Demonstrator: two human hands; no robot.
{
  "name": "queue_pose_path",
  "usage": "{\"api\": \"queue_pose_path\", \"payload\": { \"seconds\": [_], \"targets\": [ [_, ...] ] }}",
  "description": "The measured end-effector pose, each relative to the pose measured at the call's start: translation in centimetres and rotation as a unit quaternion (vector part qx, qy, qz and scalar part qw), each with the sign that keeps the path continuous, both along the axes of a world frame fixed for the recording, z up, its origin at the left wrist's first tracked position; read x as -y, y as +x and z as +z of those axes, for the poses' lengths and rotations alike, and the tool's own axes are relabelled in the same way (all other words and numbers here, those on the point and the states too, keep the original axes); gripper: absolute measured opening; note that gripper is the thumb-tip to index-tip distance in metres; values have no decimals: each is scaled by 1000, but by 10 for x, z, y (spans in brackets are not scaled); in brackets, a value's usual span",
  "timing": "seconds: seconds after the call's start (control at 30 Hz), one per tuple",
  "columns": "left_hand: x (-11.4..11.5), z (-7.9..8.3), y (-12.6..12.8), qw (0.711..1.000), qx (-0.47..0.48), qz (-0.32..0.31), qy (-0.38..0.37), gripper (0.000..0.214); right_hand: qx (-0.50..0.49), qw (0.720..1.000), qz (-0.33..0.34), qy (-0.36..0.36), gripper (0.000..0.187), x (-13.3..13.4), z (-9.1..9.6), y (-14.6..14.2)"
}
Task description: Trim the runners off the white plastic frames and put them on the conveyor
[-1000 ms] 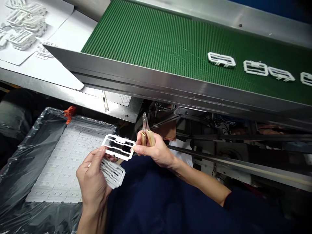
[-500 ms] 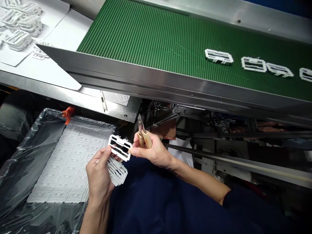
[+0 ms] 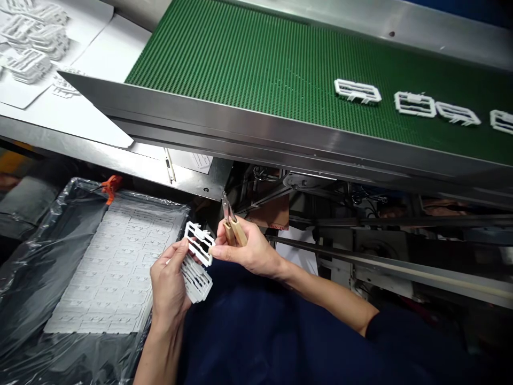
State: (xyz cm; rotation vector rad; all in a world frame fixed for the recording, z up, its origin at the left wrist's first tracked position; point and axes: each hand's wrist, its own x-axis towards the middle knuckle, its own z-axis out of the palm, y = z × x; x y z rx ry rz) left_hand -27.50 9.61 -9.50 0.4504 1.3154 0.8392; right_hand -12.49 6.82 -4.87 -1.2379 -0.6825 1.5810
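My left hand (image 3: 170,283) is closed on white plastic frames: one frame (image 3: 199,243) is pinched at the fingertips and tilted on edge, and a small stack of frames (image 3: 196,278) sits lower in the palm. My right hand (image 3: 248,248) grips cutting pliers (image 3: 230,224) with tan handles, jaws pointing up, and its thumb and forefinger pinch the right end of the upper frame. Both hands hover above my dark blue lap, just right of a plastic-lined box (image 3: 24,267).
The lined box holds a flat layer of white frames (image 3: 108,267). Above runs a green conveyor belt (image 3: 248,59) with a steel side rail (image 3: 240,133), carrying several white frames (image 3: 356,91) at the right. More frames (image 3: 28,37) are piled on white paper at the far left.
The upper frame has turned from lying flat to tilted on edge. Both hands have drawn closer together and shifted slightly right, the pliers leaning left. The belt's frames have crept left.
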Motion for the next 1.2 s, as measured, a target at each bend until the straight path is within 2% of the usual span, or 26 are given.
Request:
{"api": "queue_pose_path", "payload": {
  "seconds": [0.17, 0.27, 0.4, 0.5, 0.6, 0.67, 0.8, 1.2],
  "targets": [
    [0, 2, -1, 1000, 26, 1, 2, 16, 23, 1000, 15, 3, 33, 1, -1, 7],
    [0, 10, -2, 999, 9, 15, 45, 14, 110, 994, 26, -7, 26, 0, -5, 19],
    [3, 19, -2, 991, -79, 11, 105, 15, 289, 957, 27, -10, 14, -5, -6, 28],
    [5, 21, -2, 986, -111, -33, 121, 17, 338, 938, 69, 21, 15, -12, -1, 26],
    [6, 21, -4, 985, -97, -73, 124, 17, 372, 919, 116, 54, 16, -18, 4, 22],
    [6, 22, -7, 986, -79, -87, 121, 16, 384, 913, 129, 58, 16, -20, 5, 20],
    [8, 23, -15, 986, -74, -101, 112, 19, 366, 921, 128, 45, 16, -21, 1, 18],
    [4, 21, -15, 990, -70, -95, 83, 23, 341, 932, 120, 23, 14, -19, 2, 17]
  ]
}}
